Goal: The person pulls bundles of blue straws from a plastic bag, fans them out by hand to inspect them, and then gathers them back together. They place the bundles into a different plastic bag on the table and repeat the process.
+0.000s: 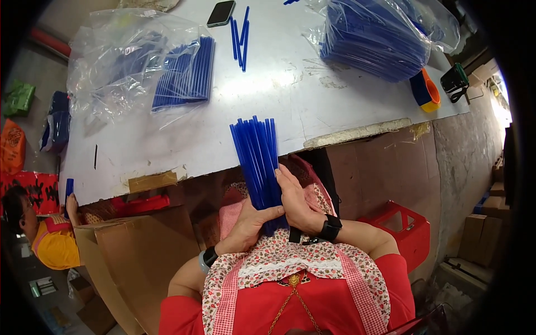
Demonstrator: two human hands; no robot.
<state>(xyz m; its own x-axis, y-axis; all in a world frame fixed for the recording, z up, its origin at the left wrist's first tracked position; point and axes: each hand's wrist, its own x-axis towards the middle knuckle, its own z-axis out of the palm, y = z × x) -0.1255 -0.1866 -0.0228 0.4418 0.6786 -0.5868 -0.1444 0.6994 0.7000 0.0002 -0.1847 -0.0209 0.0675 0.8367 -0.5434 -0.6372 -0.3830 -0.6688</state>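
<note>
A bundle of blue plastic tubes (257,162) stands upright between my hands, in front of the table's near edge. My left hand (244,226) wraps its lower part, with the thumb across the front. On the other side my right hand (295,201) presses its palm and fingers along the bundle. At the top the tube ends are slightly uneven and fan out. Several loose blue tubes (240,42) lie farther back on the white table (262,92). Some fingers are hidden behind the bundle.
A clear bag (106,67) with blue tubes lies at the left, a fuller bag (379,39) at the right. Beyond are a phone (221,13) and an orange-and-blue tape roll (425,89). A cardboard box (134,268), red stool (410,234) and co-worker (53,240) are nearby.
</note>
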